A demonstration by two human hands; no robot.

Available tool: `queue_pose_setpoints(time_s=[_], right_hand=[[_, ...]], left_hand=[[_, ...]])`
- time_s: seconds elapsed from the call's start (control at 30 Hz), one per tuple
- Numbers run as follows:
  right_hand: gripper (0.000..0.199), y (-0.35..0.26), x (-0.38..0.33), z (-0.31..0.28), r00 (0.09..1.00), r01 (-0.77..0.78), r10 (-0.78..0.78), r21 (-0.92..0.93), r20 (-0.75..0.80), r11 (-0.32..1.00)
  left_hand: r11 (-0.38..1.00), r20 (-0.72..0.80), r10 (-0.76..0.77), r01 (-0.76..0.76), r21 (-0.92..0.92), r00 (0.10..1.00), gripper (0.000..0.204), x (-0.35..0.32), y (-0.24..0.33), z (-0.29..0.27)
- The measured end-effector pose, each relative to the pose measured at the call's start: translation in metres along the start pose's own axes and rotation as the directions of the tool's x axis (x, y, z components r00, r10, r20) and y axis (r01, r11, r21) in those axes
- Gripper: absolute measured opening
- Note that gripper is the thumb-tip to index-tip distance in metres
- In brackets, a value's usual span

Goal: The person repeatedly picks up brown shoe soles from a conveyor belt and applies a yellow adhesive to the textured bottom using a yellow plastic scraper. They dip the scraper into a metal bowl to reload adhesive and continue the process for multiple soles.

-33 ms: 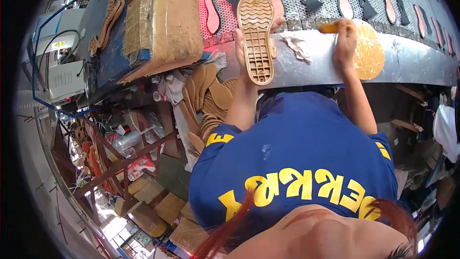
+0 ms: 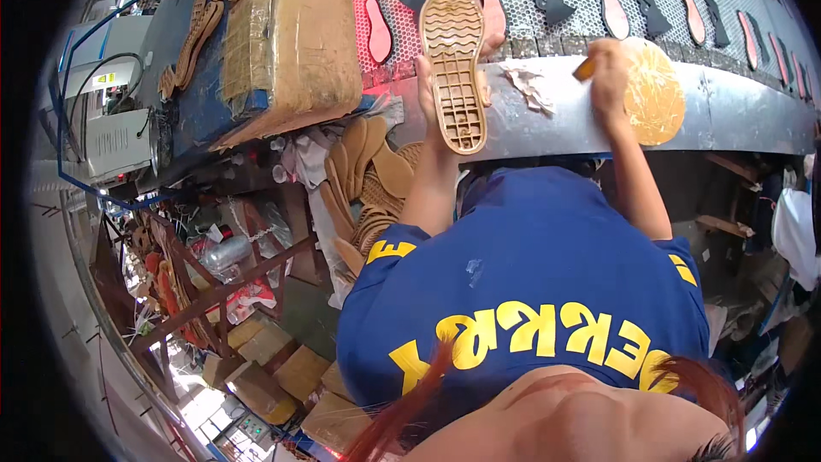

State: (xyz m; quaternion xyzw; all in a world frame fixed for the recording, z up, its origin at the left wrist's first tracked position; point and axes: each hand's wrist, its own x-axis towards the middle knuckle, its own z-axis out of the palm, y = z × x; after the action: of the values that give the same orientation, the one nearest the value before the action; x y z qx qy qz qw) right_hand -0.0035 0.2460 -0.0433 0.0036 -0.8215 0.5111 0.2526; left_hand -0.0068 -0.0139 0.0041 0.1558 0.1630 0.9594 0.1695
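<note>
Free metal ledge (image 2: 744, 115) right, scrap (image 2: 532, 89) midway, sole (image 2: 456, 77) blocking left

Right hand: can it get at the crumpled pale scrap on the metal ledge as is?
Probably yes: the right hand is near the crumpled pale scrap on the metal ledge, nothing visible between them but the small amber-brown object it grips, which may hinder a pickup.

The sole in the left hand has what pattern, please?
The sole shows wavy ridges at its wider end, then a square grid, in the head view.
</note>
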Motion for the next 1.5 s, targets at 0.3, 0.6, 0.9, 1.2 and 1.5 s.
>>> queue_pose_setpoints(time_s=[0.3,0.6,0.9,1.2,1.5], right_hand=[[0.039,0.146,-0.073,0.074,0.749,0.186,0.258,-0.567,0.611,0.802],[0.03,0.112,-0.049,0.075,0.906,0.193,-0.07,-0.259,0.418,0.947],[0.03,0.033,-0.002,0.055,0.882,0.073,-0.064,-0.002,0.466,0.997],[0.02,-0.071,0.039,0.004,0.91,-0.034,-0.005,0.087,0.415,0.996],[0.024,-0.114,0.07,0.007,0.924,0.366,-0.375,0.112,0.08,0.924]], left_hand=[[0.987,-0.233,0.044,-0.007,0.158,0.971,0.076,-0.025,0.016,-0.003],[0.948,-0.267,0.236,-0.162,0.274,0.934,0.07,-0.052,0.035,0.005],[0.994,-0.134,-0.004,-0.01,-0.105,0.991,0.069,-0.018,0.022,0.008],[0.998,-0.005,-0.021,0.021,-0.067,1.0,0.074,-0.003,0.019,0.042],[0.993,0.036,-0.06,0.063,-0.097,0.998,0.077,-0.011,0.02,0.061]])
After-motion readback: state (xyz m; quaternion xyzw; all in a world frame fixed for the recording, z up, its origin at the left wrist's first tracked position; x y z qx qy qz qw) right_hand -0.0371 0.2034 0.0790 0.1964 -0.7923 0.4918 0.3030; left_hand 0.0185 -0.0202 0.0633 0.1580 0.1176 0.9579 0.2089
